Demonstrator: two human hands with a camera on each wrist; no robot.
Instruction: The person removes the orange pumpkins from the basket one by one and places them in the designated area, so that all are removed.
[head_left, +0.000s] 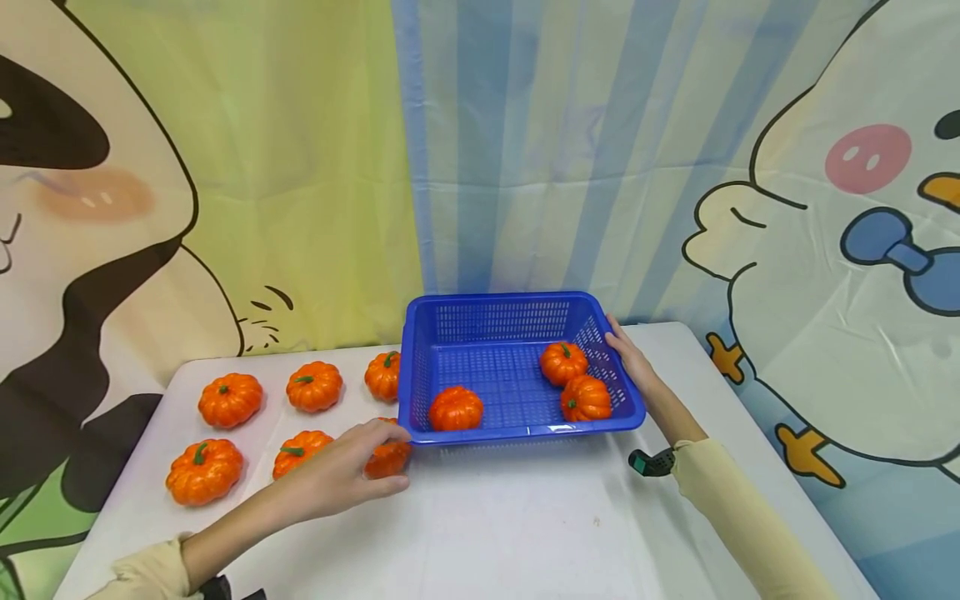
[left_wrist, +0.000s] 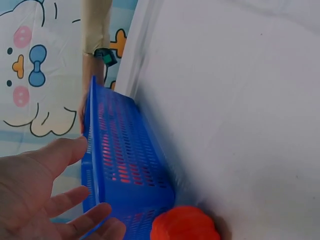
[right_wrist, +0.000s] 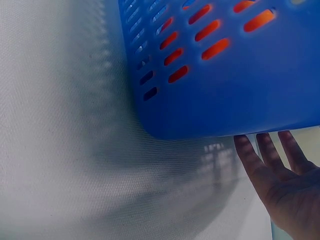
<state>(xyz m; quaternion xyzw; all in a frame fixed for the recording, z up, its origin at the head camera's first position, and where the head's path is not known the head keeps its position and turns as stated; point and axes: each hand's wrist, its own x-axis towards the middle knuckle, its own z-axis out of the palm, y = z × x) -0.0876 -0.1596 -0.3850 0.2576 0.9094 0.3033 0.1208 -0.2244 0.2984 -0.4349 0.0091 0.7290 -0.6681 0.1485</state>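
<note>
A blue perforated plastic basket (head_left: 495,432) stands toward the back of the table, with three small orange pumpkins inside: one (head_left: 456,408) at front left, one (head_left: 563,363) and another (head_left: 586,398) at the right. My left hand (head_left: 348,473) reaches to its front left corner, fingers extended and fingertips right at the rim. That hand partly covers an orange pumpkin (head_left: 388,451) on the table. At the opposite end, my right hand (head_left: 630,357) has straight fingers against the basket's right side, as the right wrist view (right_wrist: 285,175) also shows.
More orange pumpkins lie left of the basket: two at the far left (head_left: 229,400) (head_left: 204,472), two in the middle column (head_left: 314,386) (head_left: 300,450), and one (head_left: 383,377) beside the basket's left wall. Printed curtains (head_left: 495,150) hang behind the white table (head_left: 525,533).
</note>
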